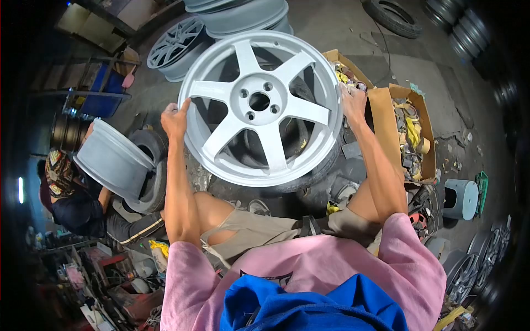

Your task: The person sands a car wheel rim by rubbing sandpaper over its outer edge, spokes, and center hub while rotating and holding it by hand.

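Dominating my view, the white wheel rim [243, 103] stands ahead of my knees and between my forearms, six-spoked face turned towards me. A dark tyre [328, 169] shows behind its lower edge; I can't tell whether the two touch. To my left, another person [83, 212] sits beside a grey wheel rim [113, 160]. On my right is a cardboard box [383, 121] of scraps, with a pale blue stool [462, 199] further over. My left hand [175, 120] and right hand [352, 100] grip opposite edges of the white wheel rim.
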A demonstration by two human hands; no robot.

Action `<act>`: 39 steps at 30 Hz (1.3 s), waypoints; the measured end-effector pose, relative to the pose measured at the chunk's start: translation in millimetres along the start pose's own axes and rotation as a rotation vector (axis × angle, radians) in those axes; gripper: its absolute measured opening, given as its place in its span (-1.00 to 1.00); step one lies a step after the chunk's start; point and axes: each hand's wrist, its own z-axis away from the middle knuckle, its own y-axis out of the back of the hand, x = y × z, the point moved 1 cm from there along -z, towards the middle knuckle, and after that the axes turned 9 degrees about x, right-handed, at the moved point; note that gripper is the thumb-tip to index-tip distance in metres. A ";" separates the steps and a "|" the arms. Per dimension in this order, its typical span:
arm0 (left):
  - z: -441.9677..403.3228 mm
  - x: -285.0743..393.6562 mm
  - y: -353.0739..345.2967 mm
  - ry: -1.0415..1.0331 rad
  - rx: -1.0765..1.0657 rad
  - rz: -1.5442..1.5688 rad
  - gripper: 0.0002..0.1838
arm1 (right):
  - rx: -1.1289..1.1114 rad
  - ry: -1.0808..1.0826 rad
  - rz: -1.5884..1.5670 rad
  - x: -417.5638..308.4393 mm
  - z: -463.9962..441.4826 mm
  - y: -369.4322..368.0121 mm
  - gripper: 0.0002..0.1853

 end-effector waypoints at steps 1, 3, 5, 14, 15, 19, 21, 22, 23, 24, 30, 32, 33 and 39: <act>-0.6 9.1 10.8 -0.001 0.006 0.014 -0.40 | -0.016 0.034 -0.015 -4.5 2.4 1.3 -0.50; 4.6 31.0 29.1 -0.051 0.023 0.026 -0.43 | -0.005 0.038 -0.025 -2.6 10.0 1.5 -0.52; 17.4 50.3 37.3 -0.080 0.044 0.040 -0.46 | -0.046 -0.065 -0.048 11.1 15.3 -4.8 -0.54; 117.7 183.5 35.1 -0.452 -0.248 0.158 -0.64 | -0.454 0.342 0.489 56.6 33.5 0.8 -0.64; 123.1 196.9 40.4 -0.485 -0.240 0.189 -0.64 | -0.445 0.346 0.494 54.9 41.1 8.3 -0.64; 125.5 188.6 35.6 -0.471 -0.226 0.214 -0.64 | -0.427 0.332 0.533 64.3 61.4 26.1 -0.60; 109.1 170.0 38.2 -0.471 -0.186 0.054 -0.63 | -0.392 0.476 0.518 86.8 70.5 29.7 -0.61; 103.7 161.7 39.6 -0.439 -0.207 0.055 -0.61 | -0.409 0.470 0.489 88.2 77.0 32.0 -0.63; 102.3 154.3 42.5 -0.444 -0.198 0.048 -0.61 | -0.408 0.476 0.478 88.2 78.9 29.1 -0.63; 101.8 152.1 46.9 -0.408 -0.221 0.076 -0.60 | -0.435 0.491 0.485 91.2 81.8 25.7 -0.63; 95.5 124.2 52.1 -0.258 -0.121 0.374 -0.60 | -0.455 0.416 0.357 107.1 68.6 -39.3 -0.60; 80.8 94.1 45.9 -0.251 -0.027 0.292 -0.61 | -0.419 0.122 0.062 136.1 56.4 -79.0 -0.48; 75.8 71.9 42.2 -0.240 0.047 0.216 -0.62 | -0.405 -0.029 -0.082 138.9 54.0 -92.1 -0.41; 72.8 -96.9 -12.8 0.205 -0.261 -0.070 -0.18 | -0.344 -0.126 -0.032 89.4 94.1 -81.9 -0.27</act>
